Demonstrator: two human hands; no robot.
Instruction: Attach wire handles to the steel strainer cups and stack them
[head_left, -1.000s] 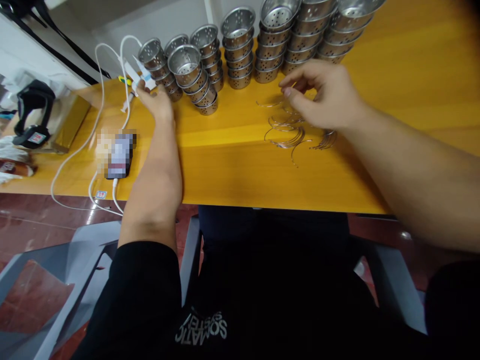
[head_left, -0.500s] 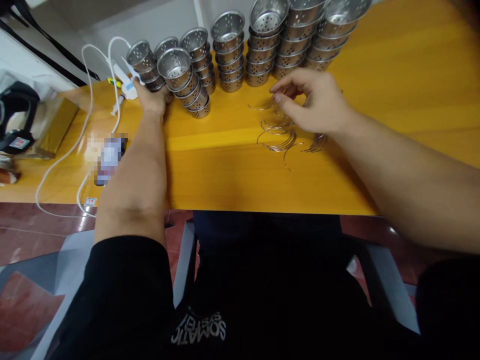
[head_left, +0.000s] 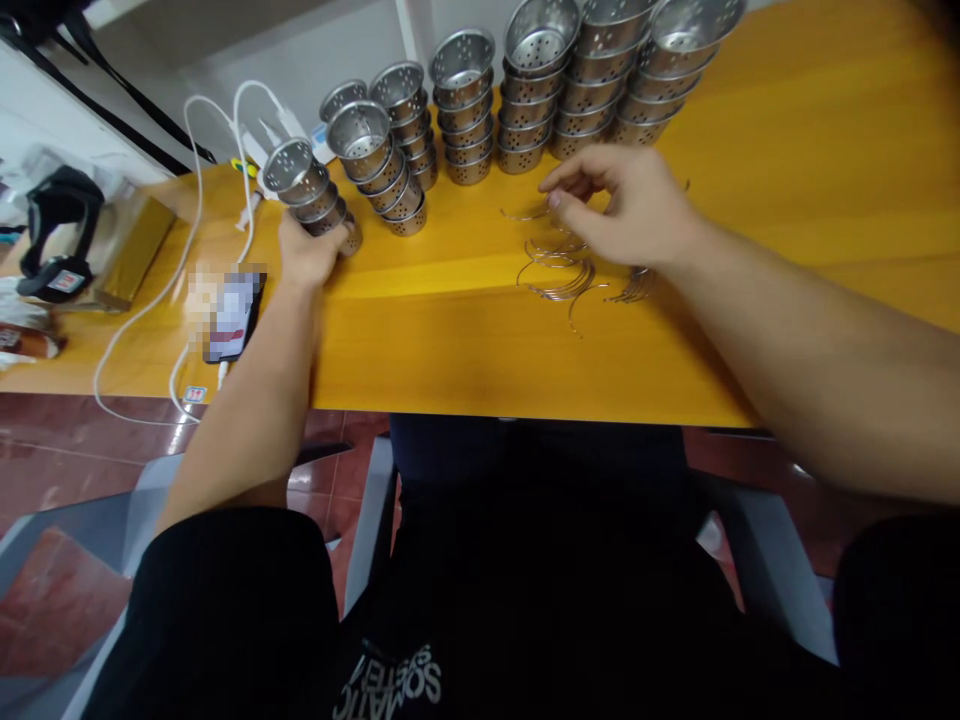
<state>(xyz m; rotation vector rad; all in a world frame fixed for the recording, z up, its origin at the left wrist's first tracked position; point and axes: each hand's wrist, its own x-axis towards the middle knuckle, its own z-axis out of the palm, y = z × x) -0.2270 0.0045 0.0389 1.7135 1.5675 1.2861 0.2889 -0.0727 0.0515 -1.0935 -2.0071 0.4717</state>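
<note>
My left hand is wrapped round the lower part of a leaning stack of perforated metal cups at the left. Beside it tilts another stack of the same cups. Over on the right, my right hand is held low above the table, thumb and forefinger tips close together in a pinch. Whether anything thin sits between them cannot be made out. Below and beside that hand lie thin curved wire pieces in a loose pile, partly hidden by it.
More cup stacks line the back of the yellow table. At the left are a phone, white cables and a cardboard box with a black strapped device by it.
My left hand has brought its cup stack nearer to me, out from beside the neighbouring stacks. My right hand stays almost where it was over the wires. The view has shifted slightly.
</note>
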